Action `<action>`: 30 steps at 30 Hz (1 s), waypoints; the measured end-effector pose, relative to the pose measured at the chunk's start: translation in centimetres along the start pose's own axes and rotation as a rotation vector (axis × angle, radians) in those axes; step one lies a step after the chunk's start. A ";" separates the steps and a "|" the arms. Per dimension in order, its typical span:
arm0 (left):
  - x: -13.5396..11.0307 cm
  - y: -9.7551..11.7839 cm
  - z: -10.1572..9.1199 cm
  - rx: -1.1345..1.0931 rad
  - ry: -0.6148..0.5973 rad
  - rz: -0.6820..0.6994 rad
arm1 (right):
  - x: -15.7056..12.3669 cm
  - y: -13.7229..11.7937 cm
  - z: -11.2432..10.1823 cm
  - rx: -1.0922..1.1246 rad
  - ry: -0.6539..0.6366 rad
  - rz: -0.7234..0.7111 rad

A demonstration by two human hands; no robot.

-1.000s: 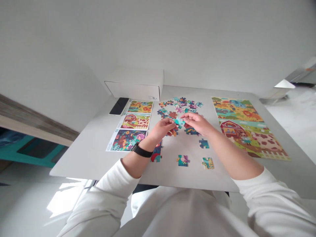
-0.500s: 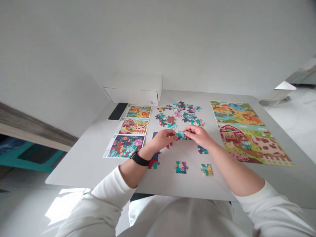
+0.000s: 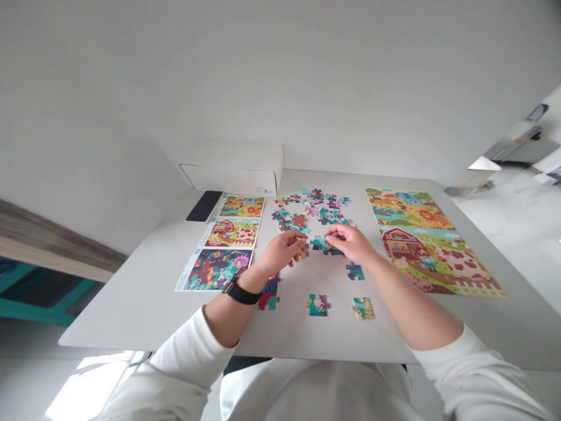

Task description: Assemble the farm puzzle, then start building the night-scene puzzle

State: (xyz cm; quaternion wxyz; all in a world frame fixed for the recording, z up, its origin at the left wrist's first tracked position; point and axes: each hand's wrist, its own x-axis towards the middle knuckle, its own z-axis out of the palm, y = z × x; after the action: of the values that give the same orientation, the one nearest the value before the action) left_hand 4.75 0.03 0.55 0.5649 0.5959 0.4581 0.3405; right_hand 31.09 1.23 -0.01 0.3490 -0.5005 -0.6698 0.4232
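My right hand (image 3: 348, 242) pinches the edge of a teal puzzle piece (image 3: 318, 242), thumb and forefinger together; a darker piece lies partly under the fingers. My left hand (image 3: 283, 250), with a dark watch on the wrist, is just left of that piece, its fingers drawn together. A piece with orange (image 3: 302, 254) shows beneath the left fingertips; whether they grip it is hidden. Dark blue and red joined pieces (image 3: 269, 293) lie by the left wrist. Nearer me lie a teal and purple piece (image 3: 318, 304) and a yellow-patterned piece (image 3: 363, 309). A blue piece (image 3: 355, 271) lies below the right hand.
Loose puzzle pieces (image 3: 309, 207) lie heaped beyond my hands. At left are a picture sheet (image 3: 191, 270), a phone (image 3: 204, 206) and a white box (image 3: 230, 178). Two assembled picture puzzles (image 3: 433, 251) lie at right on the white table (image 3: 153, 316).
The view has shifted slightly. My left fingers have come away from the teal piece, a little up and left, uncovering the piece with orange. My right hand stays at the teal piece.
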 end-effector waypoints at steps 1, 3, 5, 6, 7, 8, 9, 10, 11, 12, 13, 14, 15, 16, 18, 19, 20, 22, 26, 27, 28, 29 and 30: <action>0.1 0.0 -0.2 -0.010 0.047 0.010 | 0.6 0.0 -0.5 -0.009 0.012 0.016; 0.4 0.1 -0.7 -0.036 0.125 0.027 | 2.3 -0.1 -1.3 -0.048 0.005 0.072; 0.5 0.1 -1.0 -0.063 0.157 0.034 | 4.4 -0.4 -1.6 -0.128 -0.016 0.122; 0.6 0.1 -1.1 -0.075 0.160 0.035 | 5.5 -0.5 -1.5 -0.185 -0.019 0.136; 0.6 0.1 -1.2 -0.085 0.158 0.035 | 6.6 -0.7 -1.2 -0.248 -0.025 0.148; 0.6 0.0 -1.2 -0.093 0.154 0.034 | 7.7 -0.8 -0.8 -0.319 -0.033 0.160; 0.5 0.0 -1.2 -0.100 0.150 0.032 | 8.6 -1.0 -0.4 -0.381 -0.050 0.162; 0.5 0.0 -1.2 -0.106 0.147 0.030 | 9.5 -1.2 0.0 -0.402 -0.064 0.162; 0.5 -0.1 -1.2 -0.110 0.145 0.026 | 10.3 -1.3 0.3 -0.433 -0.070 0.150; 0.5 -0.1 -1.2 -0.114 0.145 0.023 | 11.0 -1.3 0.4 -0.490 -0.062 0.127; 0.6 -0.2 -1.2 -0.116 0.147 0.020 | 11.5 -1.3 0.3 -0.570 -0.037 0.101; 0.6 -0.2 -1.2 -0.118 0.148 0.017 | 12.0 -1.1 0.0 -0.668 -0.002 0.079; 0.6 -0.3 -1.3 -0.121 0.148 0.015 | 12.5 -0.8 -0.6 -0.768 0.039 0.066; 0.6 -0.3 -1.3 -0.124 0.148 0.013 | 12.8 -0.4 -1.3 -0.854 0.080 0.069; 0.6 -0.3 -1.3 -0.135 0.137 0.007 | 13.4 0.6 -3.0 -0.912 0.133 0.119; 0.6 -0.2 -1.3 -0.140 0.131 0.003 | 13.6 1.2 -4.0 -0.924 0.149 0.149; 0.5 -0.2 -1.3 -0.143 0.125 -0.001 | 13.8 1.8 -4.9 -0.935 0.157 0.177; 0.5 -0.2 -1.3 -0.138 0.117 -0.010 | 14.0 2.9 -6.4 -0.946 0.157 0.218; 0.6 -0.4 -1.2 -0.119 0.110 -0.031 | 14.6 4.1 -8.4 -0.946 0.154 0.247; 0.7 -0.5 -1.2 -0.122 0.109 -0.034 | 14.8 4.2 -8.6 -0.946 0.157 0.247; 0.8 -0.6 -1.2 -0.128 0.109 -0.035 | 15.1 4.2 -8.7 -0.945 0.160 0.245; 0.9 -0.6 -1.2 -0.133 0.111 -0.035 | 15.4 4.3 -8.7 -0.945 0.165 0.241; 0.9 -0.7 -1.2 -0.138 0.113 -0.035 | 15.8 4.3 -8.6 -0.946 0.169 0.238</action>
State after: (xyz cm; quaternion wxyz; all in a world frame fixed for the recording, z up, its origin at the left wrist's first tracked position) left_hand 3.84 1.27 -0.08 0.5837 0.5276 0.4749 0.3943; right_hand 36.31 18.96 0.18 0.0860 -0.7095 -0.6961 0.0677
